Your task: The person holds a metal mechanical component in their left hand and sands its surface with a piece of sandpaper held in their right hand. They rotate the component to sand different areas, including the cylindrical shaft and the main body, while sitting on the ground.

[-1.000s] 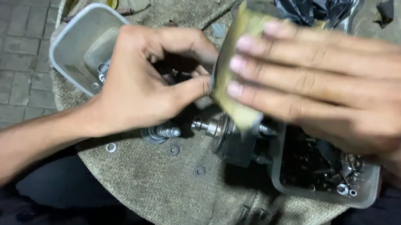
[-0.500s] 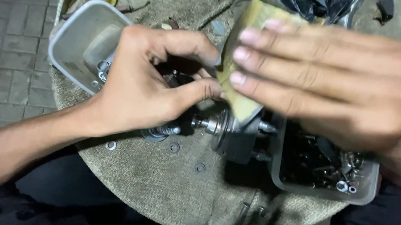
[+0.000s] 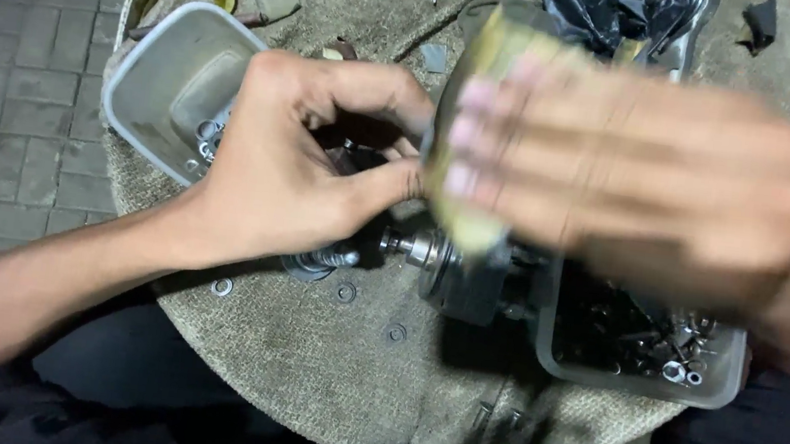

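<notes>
Over the counter [image 3: 337,384], my left hand [image 3: 302,172] pinches the metal shaft part [image 3: 426,250] while my blurred right hand [image 3: 637,190] grips a yellowish pad [image 3: 477,112], which I judge could slip and scatter washers [image 3: 345,293].

No labels, signs or screens show. The only packaging is a crumpled black plastic bag [image 3: 609,10] at the far edge of the round cloth-covered desk [image 3: 366,387], beyond the hands.

You work at a round table [image 3: 337,384] covered in coarse, grey-green cloth. Beneath it to your left lies a floor [image 3: 9,39] of grey rectangular paving bricks. Light falls from above; the far right edge stays dark.
</notes>
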